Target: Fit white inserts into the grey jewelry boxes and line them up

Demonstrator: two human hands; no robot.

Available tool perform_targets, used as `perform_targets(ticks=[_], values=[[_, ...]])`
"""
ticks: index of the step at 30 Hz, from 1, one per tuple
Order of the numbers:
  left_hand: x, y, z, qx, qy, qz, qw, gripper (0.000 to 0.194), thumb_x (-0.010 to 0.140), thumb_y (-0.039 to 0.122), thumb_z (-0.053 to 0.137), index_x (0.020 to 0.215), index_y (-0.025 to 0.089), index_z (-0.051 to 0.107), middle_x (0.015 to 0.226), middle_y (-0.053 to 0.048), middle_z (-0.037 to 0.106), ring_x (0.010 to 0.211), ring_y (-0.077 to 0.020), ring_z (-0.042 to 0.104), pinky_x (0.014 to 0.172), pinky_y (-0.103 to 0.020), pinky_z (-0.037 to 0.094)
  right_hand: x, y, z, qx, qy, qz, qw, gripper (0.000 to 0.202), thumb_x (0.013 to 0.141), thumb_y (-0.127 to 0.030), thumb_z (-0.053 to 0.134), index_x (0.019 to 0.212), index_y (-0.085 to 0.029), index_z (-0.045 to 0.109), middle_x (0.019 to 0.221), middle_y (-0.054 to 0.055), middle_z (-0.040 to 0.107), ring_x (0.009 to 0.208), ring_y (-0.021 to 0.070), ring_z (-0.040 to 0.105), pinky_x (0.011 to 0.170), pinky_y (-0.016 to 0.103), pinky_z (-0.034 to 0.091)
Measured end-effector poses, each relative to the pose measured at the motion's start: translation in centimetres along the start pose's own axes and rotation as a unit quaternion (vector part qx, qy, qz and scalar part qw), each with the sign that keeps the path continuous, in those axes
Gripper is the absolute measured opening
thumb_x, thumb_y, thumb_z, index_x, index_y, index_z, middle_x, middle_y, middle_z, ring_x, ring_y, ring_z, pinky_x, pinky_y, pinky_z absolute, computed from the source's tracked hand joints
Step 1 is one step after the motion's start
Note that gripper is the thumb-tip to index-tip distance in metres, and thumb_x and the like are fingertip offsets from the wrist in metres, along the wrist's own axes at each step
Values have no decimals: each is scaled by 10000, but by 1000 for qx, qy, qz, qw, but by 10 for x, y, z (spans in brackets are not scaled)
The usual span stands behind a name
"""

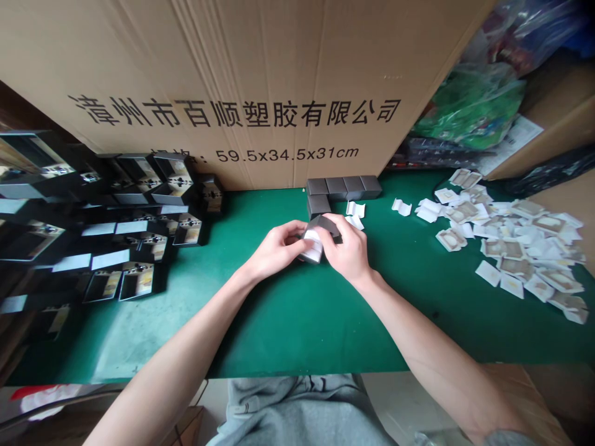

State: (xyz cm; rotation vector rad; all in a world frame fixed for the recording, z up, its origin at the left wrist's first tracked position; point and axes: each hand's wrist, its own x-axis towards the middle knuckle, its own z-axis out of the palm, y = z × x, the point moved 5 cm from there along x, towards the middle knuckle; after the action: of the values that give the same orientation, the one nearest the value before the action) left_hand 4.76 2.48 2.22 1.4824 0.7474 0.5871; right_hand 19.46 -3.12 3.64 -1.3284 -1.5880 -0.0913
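- Nearest you, grey clothing [302, 412] shows at the front edge of the green tabletop [269, 337].
- Your left hand [279, 249] is over the middle of the tabletop, fingers curled in around the left side of a small dark box [324, 224], thumb laid along its near part.
- Your right hand [348, 253] grips the same box from the right, fingers bent over its top, thumb on the near side. Neither hand is spread wider than the box it has hold of.
- The dark box sits between your two hands, tilted, with a white insert [313, 243] showing; whether its base touches the tabletop cannot be told.
- To your left, dark open boxes [137, 282] stand crowded together, lids raised; the innermost contents are too small to identify.
- To your right, white inserts and trays [511, 232] lie in a loose heap.
- Just beyond your right hand lie two white pieces [356, 209].
- Behind the held box, closed dark boxes [337, 188] form a row of four, another set before its left end.
- Farthest, a printed cardboard carton [260, 56] stands upright; a green plastic bag [478, 111] is right of it.
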Motion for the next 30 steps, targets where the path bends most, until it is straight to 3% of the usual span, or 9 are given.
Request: perform_targets(ticks=[4,11,16,21,30], values=[[0,3,0,7,-3,-2,1000,303,828,328,683,1068,143,670,1051,-73,722,907,-189,670,818,-298,535,1,-1,-2,-1,5,23,1000,132,961,-303,587,1035,-222,660,954,64,774,820,203,740,729,304,591],[-4,10,4,15,-14,-14,1000,344,859,452,649,1010,144,673,918,-59,702,774,-165,642,660,-264,528,4,2,-4,29,11,80,996,155,964,-342,580,1029,-216,641,882,47,757,756,179,710,676,274,559],[-5,4,7,-4,-41,-8,999,442,845,488,709,1098,131,641,953,-77,700,758,-150,640,679,-270,530,2,10,-2,51,4,116,992,228,953,-352,598,1127,-211,641,979,59,755,799,176,703,700,280,556],[-5,0,7,-4,-47,-2,999,461,816,468,757,1103,133,626,967,-72,688,765,-143,639,717,-275,527,3,12,-3,76,-2,166,983,216,941,-372,601,1058,-199,658,848,30,730,685,153,661,627,263,535],[-6,4,7,20,-47,-2,999,438,834,513,724,1048,138,655,912,-65,695,742,-149,633,684,-274,520,4,15,0,67,-15,150,986,235,955,-396,561,1021,-190,652,800,25,714,659,151,639,610,255,507]])
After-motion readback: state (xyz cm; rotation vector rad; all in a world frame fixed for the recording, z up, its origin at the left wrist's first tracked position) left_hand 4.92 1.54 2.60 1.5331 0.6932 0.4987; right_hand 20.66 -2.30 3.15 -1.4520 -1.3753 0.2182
